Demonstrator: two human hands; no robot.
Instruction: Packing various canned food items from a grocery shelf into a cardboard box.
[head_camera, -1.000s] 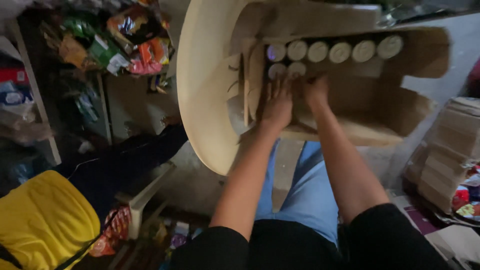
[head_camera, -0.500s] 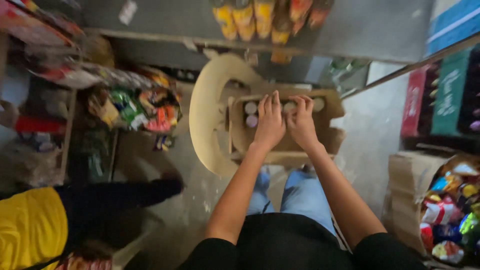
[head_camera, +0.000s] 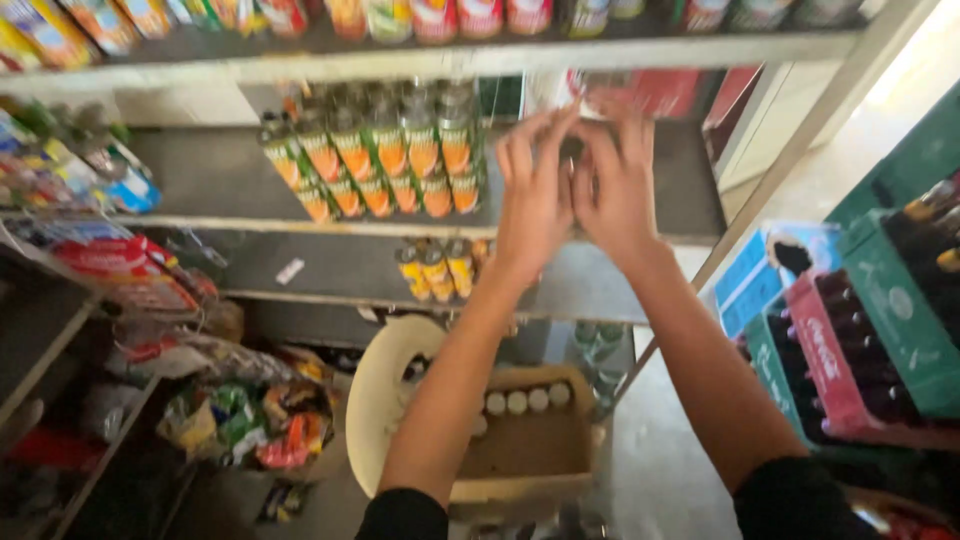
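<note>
Both hands are raised to the middle shelf (head_camera: 640, 170), backs to the camera. The left hand (head_camera: 535, 195) and the right hand (head_camera: 622, 190) stand close together, fingertips nearly meeting, fingers spread and pointing up and inward. Something small and dark shows between the palms, but motion blur hides it; whether either hand has hold of anything cannot be told.

Just left of the left hand, on the same shelf, stands a block of bottles with orange labels (head_camera: 385, 160), stacked in rows several deep, upright, packed touching. The hands are beside this block, at its right end, above a bare stretch of shelf.

One shelf lower, below the left wrist, a small cluster of yellow-labelled bottles (head_camera: 435, 265) stands upright; the forearm crosses in front of its right side.

Nearer and lower, a cardboard box (head_camera: 525, 455) sits on a pale plastic chair (head_camera: 385, 400). The box is open at the top. A single row of white-capped bottles (head_camera: 520, 402) lines its far wall; the remainder of the box floor is bare. The box is well apart from the hands, directly beneath the left forearm.

At right, red and green crates (head_camera: 860, 340) hold dark bottles upright in their compartments. At left, packets of snacks (head_camera: 250, 420) lie heaped on lower racks. The top shelf carries a row of jars and packets (head_camera: 440, 18), partly cut off.
</note>
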